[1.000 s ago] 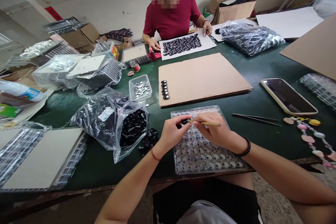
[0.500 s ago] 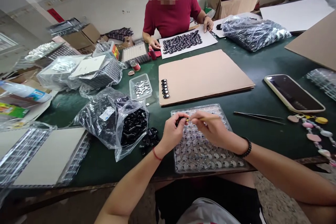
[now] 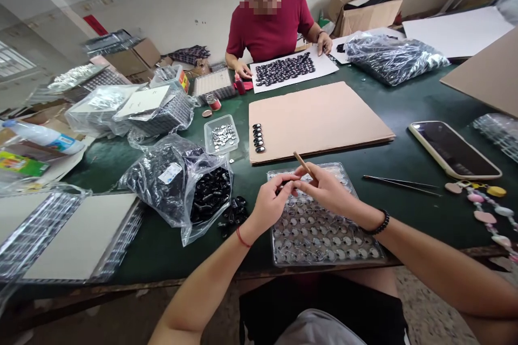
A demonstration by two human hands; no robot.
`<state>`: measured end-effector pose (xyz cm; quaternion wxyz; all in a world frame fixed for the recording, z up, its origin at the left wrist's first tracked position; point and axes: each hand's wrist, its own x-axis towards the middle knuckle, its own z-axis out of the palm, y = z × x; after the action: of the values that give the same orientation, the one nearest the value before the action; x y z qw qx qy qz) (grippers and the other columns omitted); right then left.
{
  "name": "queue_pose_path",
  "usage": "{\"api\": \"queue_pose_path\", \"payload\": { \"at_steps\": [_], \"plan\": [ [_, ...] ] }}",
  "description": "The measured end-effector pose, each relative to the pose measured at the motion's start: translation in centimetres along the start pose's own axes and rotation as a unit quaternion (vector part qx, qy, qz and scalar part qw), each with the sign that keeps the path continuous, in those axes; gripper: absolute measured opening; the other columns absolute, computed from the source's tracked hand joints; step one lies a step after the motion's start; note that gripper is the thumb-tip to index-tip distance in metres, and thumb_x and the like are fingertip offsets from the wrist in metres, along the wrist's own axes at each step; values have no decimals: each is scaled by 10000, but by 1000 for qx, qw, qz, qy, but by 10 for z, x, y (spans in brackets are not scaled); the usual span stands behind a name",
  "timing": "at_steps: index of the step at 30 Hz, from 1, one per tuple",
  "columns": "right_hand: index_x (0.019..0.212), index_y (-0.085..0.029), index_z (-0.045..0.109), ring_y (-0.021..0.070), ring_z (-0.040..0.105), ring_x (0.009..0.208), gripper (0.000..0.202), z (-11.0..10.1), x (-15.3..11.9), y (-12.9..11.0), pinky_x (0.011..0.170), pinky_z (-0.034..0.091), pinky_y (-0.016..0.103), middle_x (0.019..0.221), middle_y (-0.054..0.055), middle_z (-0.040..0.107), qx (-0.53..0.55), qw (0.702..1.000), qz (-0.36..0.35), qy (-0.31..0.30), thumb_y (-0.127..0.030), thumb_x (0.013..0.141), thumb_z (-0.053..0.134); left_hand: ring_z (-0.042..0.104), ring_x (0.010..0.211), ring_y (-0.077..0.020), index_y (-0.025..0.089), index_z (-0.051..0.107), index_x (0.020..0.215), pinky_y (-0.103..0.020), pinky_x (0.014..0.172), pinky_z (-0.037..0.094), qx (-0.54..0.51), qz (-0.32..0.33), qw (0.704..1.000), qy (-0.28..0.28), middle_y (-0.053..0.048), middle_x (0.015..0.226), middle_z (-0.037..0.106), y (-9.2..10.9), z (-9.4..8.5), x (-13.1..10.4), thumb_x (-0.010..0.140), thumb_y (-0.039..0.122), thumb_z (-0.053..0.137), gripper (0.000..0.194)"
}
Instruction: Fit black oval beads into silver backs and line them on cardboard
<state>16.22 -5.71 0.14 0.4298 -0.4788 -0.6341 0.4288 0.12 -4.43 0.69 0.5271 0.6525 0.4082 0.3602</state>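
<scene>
My left hand point(image 3: 272, 200) is closed, its fingertips pinching a small black piece point(image 3: 279, 191) that they mostly hide. Against those fingertips press the thumb and finger of my right hand point(image 3: 328, 190), which also grips a thin wooden stick point(image 3: 303, 164) pointing up and away. Both hands are above a clear plastic tray point(image 3: 324, 242) holding rows of small round clear pieces. Beyond it lies a brown cardboard sheet point(image 3: 319, 118), with a short column of shiny black oval pieces point(image 3: 258, 138) along its left edge.
Left of my hands, an open plastic bag point(image 3: 208, 194) holds black pieces, with loose ones point(image 3: 234, 213) beside it. A clear tub point(image 3: 221, 135) contains small silvery parts. Tweezers point(image 3: 400, 183) and a phone point(image 3: 455, 150) lie rightward. Opposite, a person in red point(image 3: 269, 27) holds a white board point(image 3: 324, 70).
The wooden stick has swung from lying back over my right hand to pointing up and forward. My right fingertips have closed in on the left ones, and the black piece is now more hidden.
</scene>
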Motion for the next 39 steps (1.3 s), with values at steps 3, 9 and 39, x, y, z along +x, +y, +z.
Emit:
{"api": "queue_pose_path", "payload": {
  "at_steps": [3,9,39],
  "plan": [
    [877,-166,571,155,594,734,221,-1,3,-1,588,504,266,833,61,621,27,999,10,-14,-361,773,579,581,717,-151,165,636,943,-258,707,445,2,5,1000,-17,-40,760,637,-1,1,-2,851,323,442,266],
    [965,-156,576,163,626,699,334,0,4,2,608,533,309,868,73,645,60,995,55,-58,-381,725,637,598,697,-150,175,628,907,-255,669,452,-40,-2,999,2,-43,799,641,-7,2,-6,826,338,488,229],
    [802,-99,699,99,507,546,176,39,280,72,552,360,212,619,39,635,-287,955,58,34,-228,710,623,590,512,-97,152,562,996,-203,533,460,-494,-195,842,95,-14,651,606,0,-28,6,698,88,493,312]
  ]
}}
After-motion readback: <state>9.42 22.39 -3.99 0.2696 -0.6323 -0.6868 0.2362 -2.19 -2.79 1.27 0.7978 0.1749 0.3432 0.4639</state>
